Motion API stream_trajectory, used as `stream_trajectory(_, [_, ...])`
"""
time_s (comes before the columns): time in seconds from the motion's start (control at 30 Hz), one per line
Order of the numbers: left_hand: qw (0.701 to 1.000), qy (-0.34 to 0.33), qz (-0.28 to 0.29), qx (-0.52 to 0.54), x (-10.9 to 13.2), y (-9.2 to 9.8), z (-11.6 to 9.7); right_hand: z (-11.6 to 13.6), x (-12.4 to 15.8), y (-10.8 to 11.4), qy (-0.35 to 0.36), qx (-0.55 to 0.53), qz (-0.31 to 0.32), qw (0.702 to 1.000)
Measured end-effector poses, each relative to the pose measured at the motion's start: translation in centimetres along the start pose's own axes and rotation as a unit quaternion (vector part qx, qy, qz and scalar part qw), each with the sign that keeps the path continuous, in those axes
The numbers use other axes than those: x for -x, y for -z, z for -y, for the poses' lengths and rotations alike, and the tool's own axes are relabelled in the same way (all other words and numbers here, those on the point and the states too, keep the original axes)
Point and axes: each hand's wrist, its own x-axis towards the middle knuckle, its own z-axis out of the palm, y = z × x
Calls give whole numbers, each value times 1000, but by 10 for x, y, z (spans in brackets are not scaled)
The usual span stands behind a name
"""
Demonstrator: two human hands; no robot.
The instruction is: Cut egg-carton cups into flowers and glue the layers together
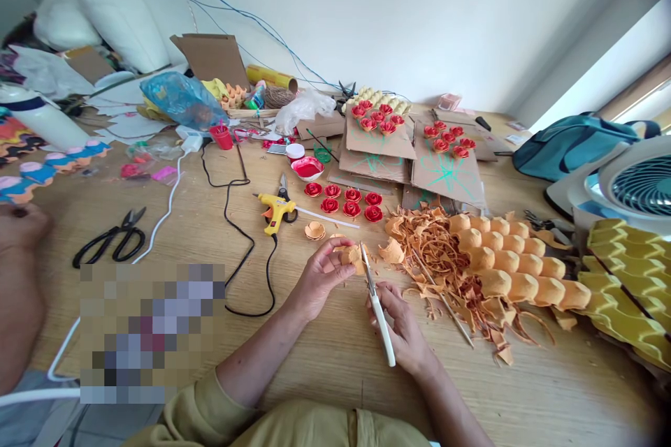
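My left hand (319,279) pinches an orange egg-carton cup (351,260) between thumb and fingers. My right hand (402,328) is closed round white-handled scissors (381,328), whose blades point away from me and lie against the cup's right side. Just right of the blades lies another cut piece of carton (392,251). Beyond my left hand is a small layered carton flower (315,230), unpainted. Several red carton roses (352,209) stand in rows farther back. To their left, a yellow glue gun (277,213) rests beside dark-handled scissors (284,188).
Orange carton scraps (435,244) heap up at right, against an orange egg tray (503,258) and a yellow tray (623,272). Cardboard sheets (445,178) at the back bear more roses. Red paint fills a bowl (307,168). Black scissors (112,237) and another person's arm (21,279) are at left.
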Motion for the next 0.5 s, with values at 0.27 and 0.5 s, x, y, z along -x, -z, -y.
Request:
stream_trajectory(0.27, [1000, -12, -11, 3, -3, 4, 1, 1, 1, 0, 9, -7, -6, 1000])
stream_trajectory(0.5, [1000, -11, 12, 6, -3, 6, 1, -4, 2, -2, -35, -39, -43, 998])
